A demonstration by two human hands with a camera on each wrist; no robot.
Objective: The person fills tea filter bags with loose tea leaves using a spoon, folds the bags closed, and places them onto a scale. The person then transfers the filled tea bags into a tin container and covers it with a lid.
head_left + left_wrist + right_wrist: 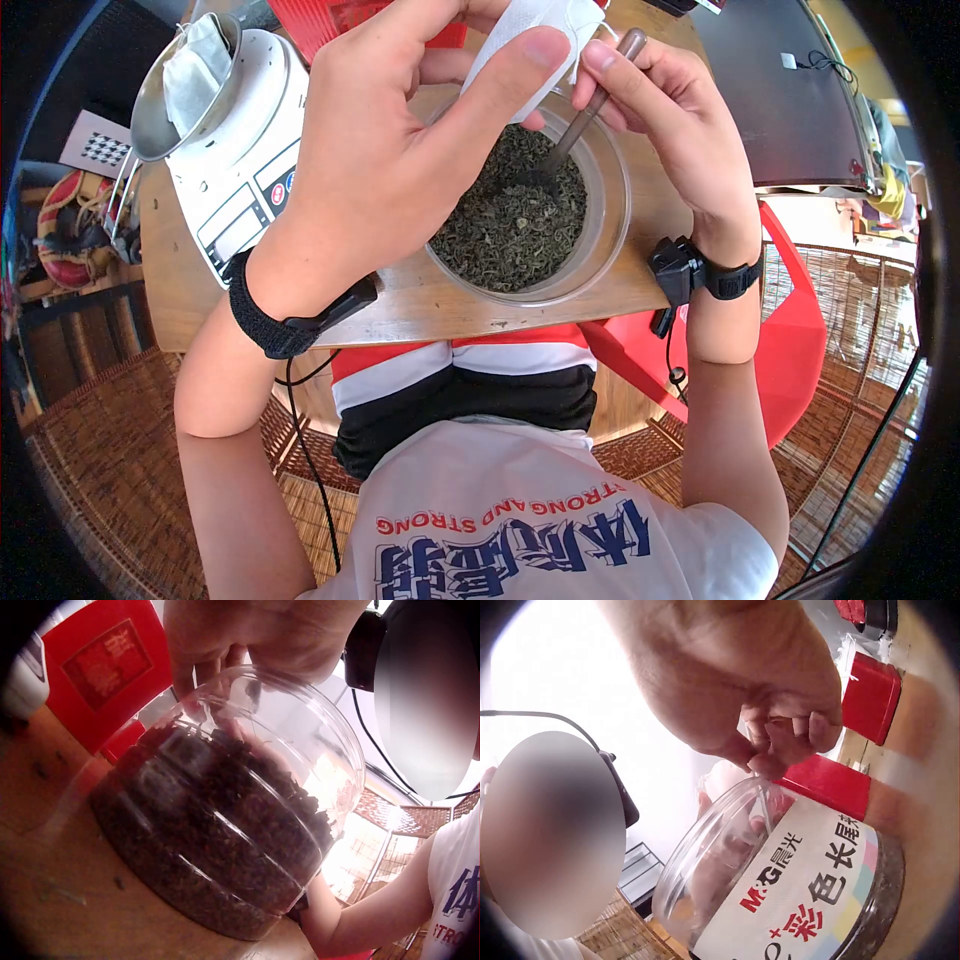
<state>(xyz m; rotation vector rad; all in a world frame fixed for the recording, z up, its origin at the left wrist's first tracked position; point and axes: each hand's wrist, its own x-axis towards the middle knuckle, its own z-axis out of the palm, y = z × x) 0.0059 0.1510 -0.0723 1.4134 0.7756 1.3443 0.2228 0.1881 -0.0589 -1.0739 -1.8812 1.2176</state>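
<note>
My left hand holds a white tea bag between thumb and fingers above a clear plastic jar. Dark loose tea leaves fill the lower part of the jar. A grey-brown spoon slants down into it, its handle pinched between the thumb and fingers of my right hand. The spoon's head is partly sunk in the leaves. In the right wrist view, the jar's printed label faces the camera, with the right hand over the rim.
A white kitchen scale stands on the wooden table at the left. On it sits a metal bowl holding a filled tea bag. Behind the jar is a red box. A dark panel lies at the right.
</note>
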